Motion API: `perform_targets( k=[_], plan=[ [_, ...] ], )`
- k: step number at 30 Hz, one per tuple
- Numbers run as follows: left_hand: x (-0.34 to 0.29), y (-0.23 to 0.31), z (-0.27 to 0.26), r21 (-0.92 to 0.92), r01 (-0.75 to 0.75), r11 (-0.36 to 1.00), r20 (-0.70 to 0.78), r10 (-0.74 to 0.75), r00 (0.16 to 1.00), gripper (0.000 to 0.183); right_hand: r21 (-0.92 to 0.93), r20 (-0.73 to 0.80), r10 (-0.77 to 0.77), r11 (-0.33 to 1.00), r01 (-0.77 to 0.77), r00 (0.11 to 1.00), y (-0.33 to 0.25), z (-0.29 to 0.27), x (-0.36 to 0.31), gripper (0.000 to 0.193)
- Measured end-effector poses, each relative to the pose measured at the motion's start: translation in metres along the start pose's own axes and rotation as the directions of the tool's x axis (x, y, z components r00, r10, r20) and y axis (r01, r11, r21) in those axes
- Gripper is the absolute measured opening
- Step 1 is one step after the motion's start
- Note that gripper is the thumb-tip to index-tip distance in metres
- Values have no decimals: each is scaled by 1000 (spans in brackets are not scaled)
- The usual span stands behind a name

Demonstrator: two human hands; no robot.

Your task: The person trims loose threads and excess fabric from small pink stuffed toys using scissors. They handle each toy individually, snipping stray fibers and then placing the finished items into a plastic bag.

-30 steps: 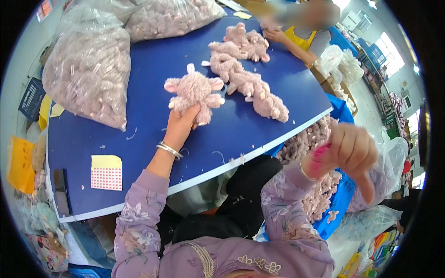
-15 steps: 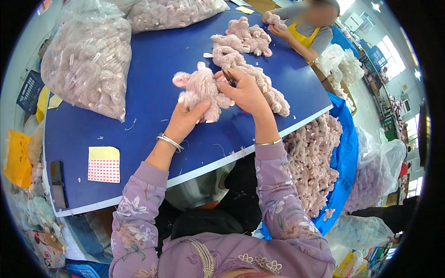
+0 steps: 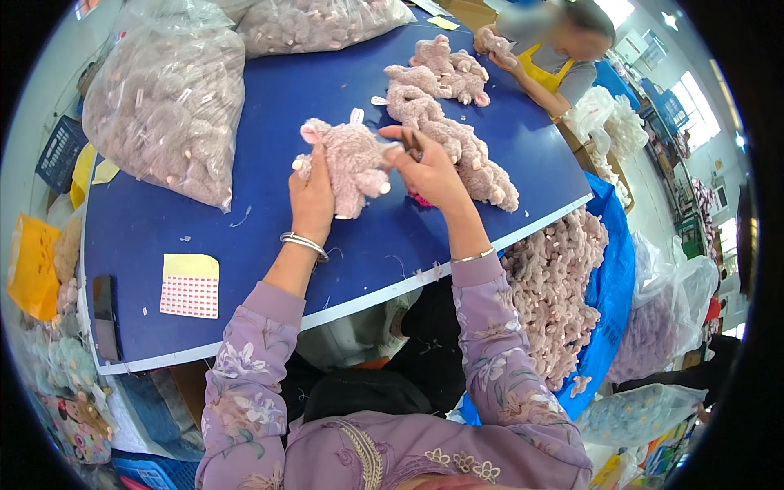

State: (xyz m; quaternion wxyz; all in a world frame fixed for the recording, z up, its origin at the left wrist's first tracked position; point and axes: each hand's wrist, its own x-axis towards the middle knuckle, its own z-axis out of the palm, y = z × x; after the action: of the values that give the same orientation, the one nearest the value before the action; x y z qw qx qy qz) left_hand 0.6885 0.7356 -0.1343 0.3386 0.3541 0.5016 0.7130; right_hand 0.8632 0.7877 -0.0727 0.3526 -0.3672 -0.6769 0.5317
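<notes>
A fluffy pale-pink plush animal (image 3: 349, 167) is held over the blue table by my left hand (image 3: 312, 200), which wraps its side with the thumb up along its front. Its pink-lined ear and a white tag point away from me. Dark thread snips (image 3: 412, 147) sit in my right hand (image 3: 434, 173), whose fingers close beside the toy's right edge, partly blurred. Whether those fingertips pinch the plush, I cannot tell. Beneath that hand shows a small bright-pink thing (image 3: 420, 198). Just beyond lies a row of similar plush animals (image 3: 445, 131).
Clear bags of plush (image 3: 163, 106) stand at the far left. A sticker sheet (image 3: 190, 286) and a dark phone (image 3: 104, 318) lie near the left edge. A blue sack (image 3: 614, 269) full of plush is at my right. Across the table, a person in a yellow apron (image 3: 543, 69) handles a plush.
My left hand has shifted to the toy's left side, and the toy has turned more upright. My right hand has moved slightly off the toy's body, toward its edge.
</notes>
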Motion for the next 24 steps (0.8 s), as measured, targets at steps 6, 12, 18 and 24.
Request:
perform_targets(
  k=[6, 12, 18, 24],
  plan=[
    [2, -3, -8, 166, -10, 986, 27, 6, 1000, 41, 48, 79, 88, 995, -92, 993, 5, 14, -2, 24],
    [-10, 0, 5, -94, 169, 981, 181, -150, 972, 31, 117, -60, -7, 993, 14, 998, 9, 14, -7, 21],
    [-10, 2, -7, 210, 349, 913, 543, -406, 735, 18, 21, -162, -94, 995, 99, 982, 4, 3, -8, 22],
    [-9, 9, -3, 38, 309, 950, 696, -248, 674, 18, -970, -121, -789, 224, 98, 603, 5, -85, -34, 31]
  ],
)
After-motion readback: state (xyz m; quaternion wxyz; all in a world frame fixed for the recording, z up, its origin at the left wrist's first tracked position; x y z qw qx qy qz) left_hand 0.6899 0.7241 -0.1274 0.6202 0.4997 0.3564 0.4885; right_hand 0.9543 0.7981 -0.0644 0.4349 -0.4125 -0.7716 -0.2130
